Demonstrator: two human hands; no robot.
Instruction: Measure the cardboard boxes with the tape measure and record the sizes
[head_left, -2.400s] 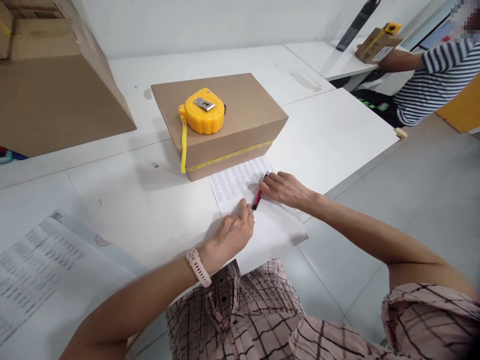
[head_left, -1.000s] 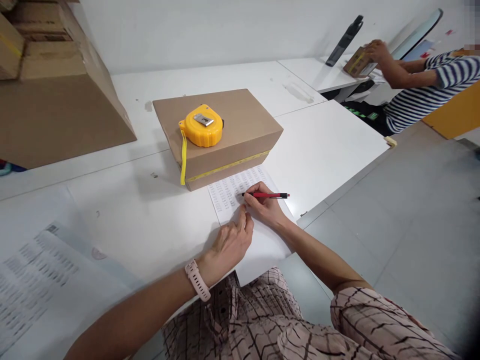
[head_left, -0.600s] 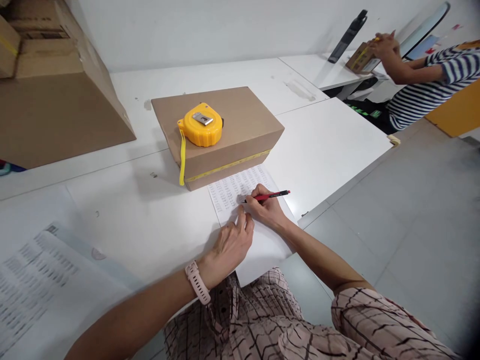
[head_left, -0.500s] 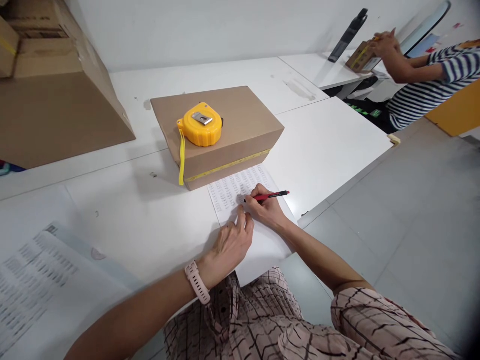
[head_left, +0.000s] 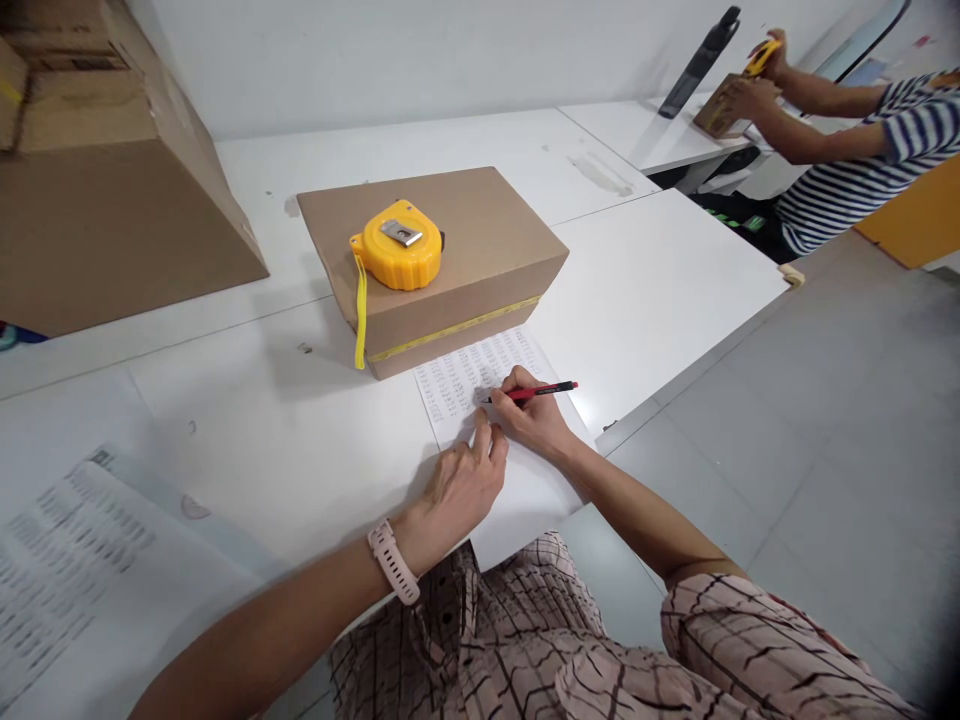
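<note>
A red and black pen [head_left: 536, 392] is pinched in my right hand [head_left: 534, 418], its tip on a sheet of paper [head_left: 517, 510] covered with rows of handwriting in its upper part. My left hand [head_left: 466, 485] lies on the same sheet, fingers stretched out, the index finger close to the pen tip. Just beyond the paper sits a closed cardboard box [head_left: 472, 225] with a yellow measuring strip along its near side. On top of the box rests a yellow tape measure [head_left: 401, 248] with a metal clip and a yellow wrist strap hanging over the edge.
Large cardboard boxes [head_left: 112, 220] stand at the left on the white table [head_left: 645, 270]. Printed papers [head_left: 82, 560] lie at the lower left. At the far right a person in a striped shirt [head_left: 847, 190] handles a small box [head_left: 721, 108] beside a dark bottle [head_left: 700, 62].
My hands and the pen have hardly moved. The other person's hands have come apart, and one now raises a yellow tape measure above the small box.
</note>
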